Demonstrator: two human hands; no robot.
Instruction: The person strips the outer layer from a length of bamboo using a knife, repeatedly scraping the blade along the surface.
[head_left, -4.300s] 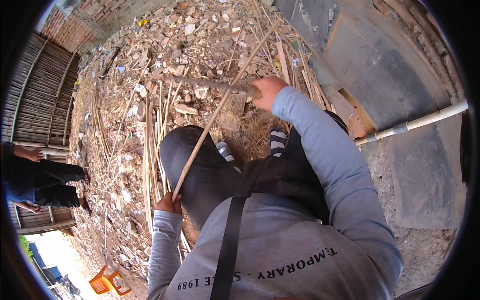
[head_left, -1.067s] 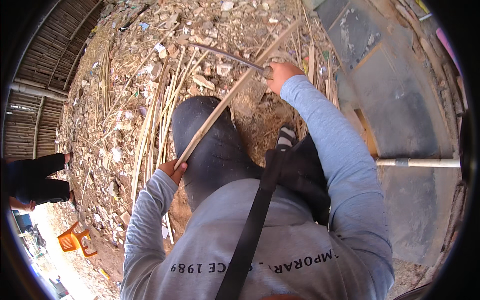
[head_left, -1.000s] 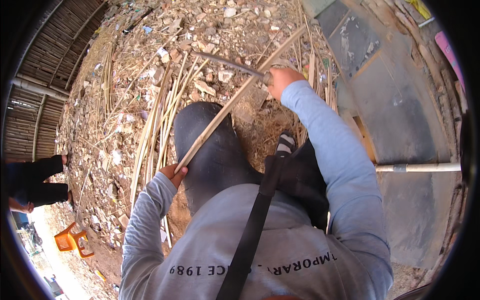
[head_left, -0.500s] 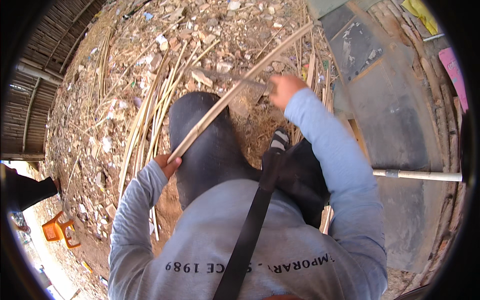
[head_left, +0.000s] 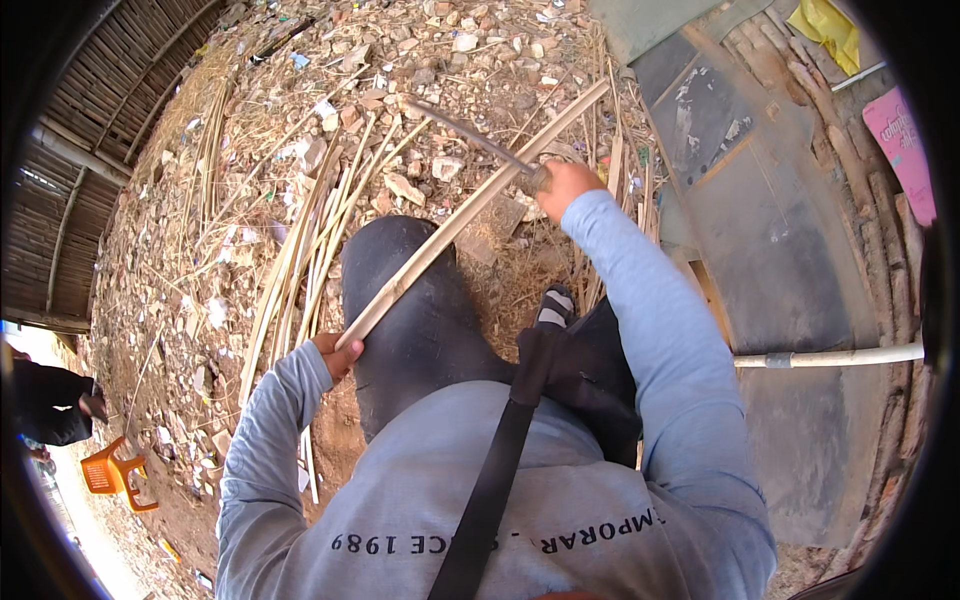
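- Hands, two, one seated person in a grey-blue long-sleeved top with a dark strap across the chest.
- Left hand [head_left: 335, 352], at 8 o'clock from the person's knee: fingers curled shut around the near end of one bamboo strip [head_left: 470, 215].
- Bamboo strip, one in hand: long, pale, lying slantwise over the dark-trousered left knee [head_left: 410, 300], running from 8 o'clock up to 1 o'clock, far end out over the rubble.
- Right hand [head_left: 562, 187], at 1 o'clock from the knee: fingers wrapped tight around the handle of one knife [head_left: 470, 140], whose blade points toward 10 o'clock and sits just above the strip; whether it touches cannot be told.
- Loose bamboo strips [head_left: 300, 260]: a bundle too many to count, on the ground at 9 o'clock of the knee, well apart from the held one.
- White pipe [head_left: 830, 357], one, lying level at 3 o'clock.
- Orange plastic stool [head_left: 115, 475], one, at 8 o'clock near the picture's rim; beside it a second person in dark clothes [head_left: 50, 400], partly cut off.
- Ground [head_left: 250, 120]: bare earth strewn with stones, chips and dry straw.
- Woven bamboo wall [head_left: 90, 110] at 10 o'clock; grey sheet panels [head_left: 780, 250] at 2 o'clock.
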